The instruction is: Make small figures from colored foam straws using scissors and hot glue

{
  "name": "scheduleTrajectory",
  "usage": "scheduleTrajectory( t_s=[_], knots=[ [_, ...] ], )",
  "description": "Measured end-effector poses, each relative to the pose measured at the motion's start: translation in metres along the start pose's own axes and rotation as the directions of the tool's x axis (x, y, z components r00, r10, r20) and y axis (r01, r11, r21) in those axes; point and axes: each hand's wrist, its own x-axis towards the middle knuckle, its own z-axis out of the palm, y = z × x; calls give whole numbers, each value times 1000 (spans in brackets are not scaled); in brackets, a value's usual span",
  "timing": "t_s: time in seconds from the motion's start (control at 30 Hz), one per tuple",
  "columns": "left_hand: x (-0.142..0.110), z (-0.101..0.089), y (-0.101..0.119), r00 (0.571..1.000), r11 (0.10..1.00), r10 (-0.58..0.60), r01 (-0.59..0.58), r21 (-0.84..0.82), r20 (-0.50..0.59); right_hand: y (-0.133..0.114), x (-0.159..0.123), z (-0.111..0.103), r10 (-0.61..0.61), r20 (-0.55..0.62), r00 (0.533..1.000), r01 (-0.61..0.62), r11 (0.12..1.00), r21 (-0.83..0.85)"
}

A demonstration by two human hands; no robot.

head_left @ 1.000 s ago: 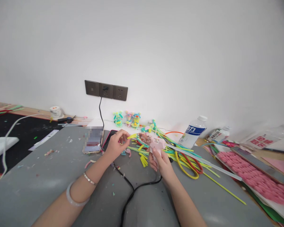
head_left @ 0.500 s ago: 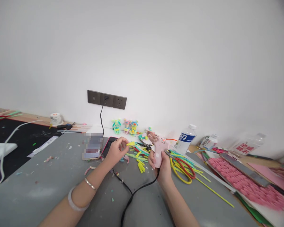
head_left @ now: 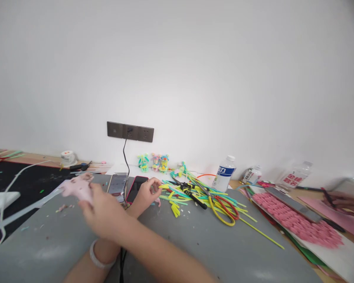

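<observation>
My right hand [head_left: 102, 210] is crossed over my left forearm and grips a pink glue gun [head_left: 76, 188] at the left of the grey mat [head_left: 194, 239]; a clear glue stick trails from it to the left. The hand and gun are smeared by motion. My left hand [head_left: 146, 192] pinches a short yellow pipe-cleaner piece [head_left: 164, 186] beside a phone with a red case [head_left: 136, 185]. A pile of coloured pipe cleaners [head_left: 206, 192] lies just right of it, with black-handled scissors [head_left: 191, 195] on top.
A second phone [head_left: 116, 184] lies beside the red one. Small pipe-cleaner figures [head_left: 153, 162] stand under the wall socket [head_left: 129, 131]. A water bottle [head_left: 223, 174] stands behind the pile. Pink pieces on a board [head_left: 297, 226] lie at right, near another person's hand [head_left: 345, 200].
My right hand has swung the glue gun from the pipe-cleaner pile across my left arm to the left side of the mat. My left hand has stayed put with the yellow piece.
</observation>
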Motion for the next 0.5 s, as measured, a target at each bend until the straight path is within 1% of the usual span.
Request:
scheduleTrajectory(
  t_s=[0.07, 0.13, 0.2, 0.27, 0.33, 0.4, 0.5],
  knots=[
    [0, 1, 3, 1000, 1000, 2, -2, 4, 22, -8, 8, 27, -25, -2, 1000, 25, 992, -125],
    [1, 1, 4, 1000, 1000, 2, -2, -2, 29, -9, 14, 51, -12, 45, 999, 20, 982, -186],
    [2, 1, 5, 999, 1000, 0, 0, -13, 41, -7, 17, 71, 44, 110, 993, -19, 975, -222],
    [2, 2, 6, 998, 1000, -3, 5, -23, 61, -3, 19, 87, 156, 165, 974, -110, 959, -263],
    [1, 3, 7, 996, 999, -8, 11, -36, 88, -1, 19, 98, 218, 188, 958, -158, 944, -290],
    [0, 4, 8, 993, 999, -11, 17, -51, 120, -1, 18, 104, 246, 206, 947, -179, 937, -299],
    [-1, 5, 9, 987, 997, -22, 34, -72, 161, -5, 13, 98, 268, 226, 936, -194, 933, -303]
  ],
)
